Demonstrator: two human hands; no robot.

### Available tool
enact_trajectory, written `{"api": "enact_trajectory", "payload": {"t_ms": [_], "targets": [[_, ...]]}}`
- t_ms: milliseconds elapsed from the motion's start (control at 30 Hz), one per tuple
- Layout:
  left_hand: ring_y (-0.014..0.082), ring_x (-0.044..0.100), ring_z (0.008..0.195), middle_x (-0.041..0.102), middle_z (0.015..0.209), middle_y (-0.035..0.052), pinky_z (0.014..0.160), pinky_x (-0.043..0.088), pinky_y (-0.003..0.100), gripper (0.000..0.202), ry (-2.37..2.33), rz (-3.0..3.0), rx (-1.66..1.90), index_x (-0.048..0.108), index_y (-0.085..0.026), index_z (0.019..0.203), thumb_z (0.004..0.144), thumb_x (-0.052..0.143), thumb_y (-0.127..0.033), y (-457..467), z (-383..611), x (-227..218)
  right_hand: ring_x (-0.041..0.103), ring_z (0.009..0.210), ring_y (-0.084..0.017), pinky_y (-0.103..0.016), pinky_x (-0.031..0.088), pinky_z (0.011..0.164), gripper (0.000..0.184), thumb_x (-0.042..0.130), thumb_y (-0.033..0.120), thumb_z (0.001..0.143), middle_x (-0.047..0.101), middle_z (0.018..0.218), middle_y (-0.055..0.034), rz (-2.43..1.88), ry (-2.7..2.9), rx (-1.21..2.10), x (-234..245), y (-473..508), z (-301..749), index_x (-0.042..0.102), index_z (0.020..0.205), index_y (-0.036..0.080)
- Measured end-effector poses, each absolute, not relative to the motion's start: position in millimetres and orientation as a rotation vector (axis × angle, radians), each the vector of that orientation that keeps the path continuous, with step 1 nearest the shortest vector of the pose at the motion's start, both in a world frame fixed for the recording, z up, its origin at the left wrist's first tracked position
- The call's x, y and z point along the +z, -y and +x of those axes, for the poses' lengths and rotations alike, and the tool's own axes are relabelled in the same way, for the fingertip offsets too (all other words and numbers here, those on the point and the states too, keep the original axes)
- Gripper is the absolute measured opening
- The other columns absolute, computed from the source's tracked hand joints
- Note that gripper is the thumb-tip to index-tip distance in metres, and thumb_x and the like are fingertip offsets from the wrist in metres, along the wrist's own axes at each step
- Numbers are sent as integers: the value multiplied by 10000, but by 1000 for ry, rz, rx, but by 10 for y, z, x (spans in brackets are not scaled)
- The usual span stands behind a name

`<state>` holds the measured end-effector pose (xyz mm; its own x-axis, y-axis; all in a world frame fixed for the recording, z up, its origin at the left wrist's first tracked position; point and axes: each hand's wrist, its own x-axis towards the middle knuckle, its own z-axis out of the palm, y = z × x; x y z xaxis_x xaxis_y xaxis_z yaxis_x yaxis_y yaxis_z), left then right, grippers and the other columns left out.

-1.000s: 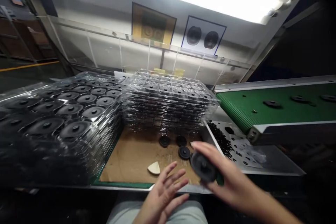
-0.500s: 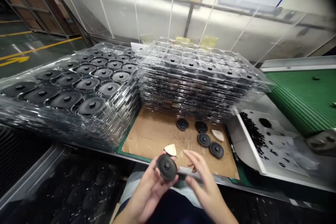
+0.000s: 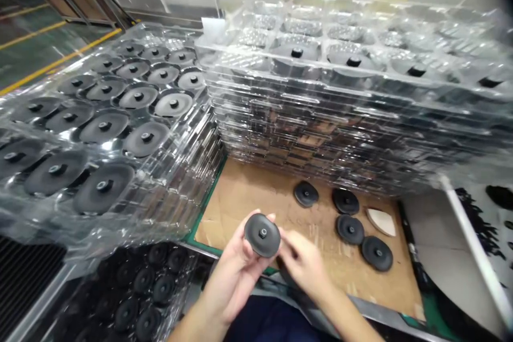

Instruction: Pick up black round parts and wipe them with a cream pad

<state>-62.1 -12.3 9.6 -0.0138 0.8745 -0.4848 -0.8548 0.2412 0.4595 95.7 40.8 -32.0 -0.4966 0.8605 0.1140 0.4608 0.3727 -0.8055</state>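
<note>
My left hand [image 3: 236, 272] is closed around a round black disc part [image 3: 262, 234] with a small centre stud, held face up just above the near edge of the cardboard sheet [image 3: 248, 197]. My right hand [image 3: 302, 264] sits right beside it, fingers curled in a pinch at the disc's right rim; what it pinches, if anything, is hidden. Several more black discs [image 3: 350, 228] lie loose on the cardboard to the right, with a pale wedge-shaped piece [image 3: 380, 220] next to them.
A stack of clear blister trays filled with black discs [image 3: 108, 128] stands at the left. A second clear tray stack [image 3: 344, 91] rises behind the cardboard. More disc trays [image 3: 140, 299] lie below the bench edge at lower left. A white bin [image 3: 473, 246] with small black parts is at right.
The disc passed from my right hand to my left hand, and my right hand closed in on its rim. The view tilted down and nearer to the bench.
</note>
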Motion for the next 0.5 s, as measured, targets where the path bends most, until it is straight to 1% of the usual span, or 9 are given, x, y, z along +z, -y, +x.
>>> {"api": "enact_trajectory", "payload": {"t_ms": [67, 100, 133, 200, 267, 367, 400, 433, 500], "targets": [[295, 575, 1186, 587, 1347, 112, 1018, 436, 404, 610, -826, 44, 1354, 617, -262, 1211, 646, 812, -379, 20, -594, 107, 681, 838, -191, -279, 556, 724, 191, 486, 274, 930, 718, 930, -79, -1229, 2016, 966, -57, -569, 1022, 651, 976, 190], [281, 591, 1159, 600, 1329, 103, 982, 462, 369, 623, -843, 49, 1348, 627, -262, 1199, 620, 831, -368, -33, -570, 123, 673, 899, -186, -271, 552, 746, 194, 475, 263, 940, 707, 1004, -82, -1258, 1977, 954, 88, -621, 1034, 632, 1033, 197], [265, 612, 1121, 621, 1298, 95, 942, 483, 337, 635, -856, 50, 1329, 637, -263, 1188, 596, 846, -356, -82, -541, 145, 665, 905, -174, -252, 549, 736, 194, 481, 255, 940, 697, 1025, -70, -1258, 1938, 935, 234, -652, 1029, 616, 1072, 213], [239, 643, 1048, 668, 1215, 87, 882, 508, 298, 638, -850, 52, 1255, 651, -262, 1174, 577, 858, -351, -163, -474, 196, 657, 896, -158, -238, 543, 760, 229, 497, 199, 924, 689, 1012, -54, -1126, 1911, 872, 494, -657, 985, 594, 1130, 221], [225, 663, 995, 700, 1147, 81, 847, 520, 279, 601, -831, 60, 1176, 672, -262, 1145, 578, 859, -331, -212, -415, 239, 657, 866, -138, -216, 537, 782, 261, 501, 134, 902, 690, 984, -48, -991, 1958, 891, 679, -634, 929, 591, 1138, 200], [211, 675, 950, 724, 1092, 50, 817, 528, 259, 555, -861, 62, 1177, 705, -275, 1078, 550, 875, -271, -232, -359, 263, 654, 767, -102, -161, 529, 708, 209, 517, 91, 884, 689, 881, -20, -938, 2088, 1079, 790, -640, 879, 636, 1030, 181], [210, 678, 931, 733, 1055, 46, 810, 530, 263, 553, -883, 64, 1189, 709, -271, 1068, 541, 879, -263, -231, -346, 262, 653, 752, -100, -161, 528, 694, 189, 520, 92, 885, 686, 861, -18, -948, 2096, 1093, 790, -650, 871, 645, 999, 176], [215, 679, 920, 740, 1020, 50, 814, 531, 274, 545, -896, 72, 1191, 711, -256, 1065, 545, 876, -269, -228, -337, 261, 655, 761, -109, -177, 531, 706, 186, 514, 94, 890, 687, 859, -28, -970, 2069, 1040, 778, -656, 867, 649, 997, 165], [228, 674, 940, 746, 979, 70, 842, 525, 292, 507, -906, 102, 1169, 718, -222, 1054, 572, 863, -287, -227, -330, 263, 660, 815, -144, -242, 539, 771, 227, 486, 94, 899, 696, 893, -70, -1001, 1969, 868, 738, -641, 875, 635, 1067, 130]]}}
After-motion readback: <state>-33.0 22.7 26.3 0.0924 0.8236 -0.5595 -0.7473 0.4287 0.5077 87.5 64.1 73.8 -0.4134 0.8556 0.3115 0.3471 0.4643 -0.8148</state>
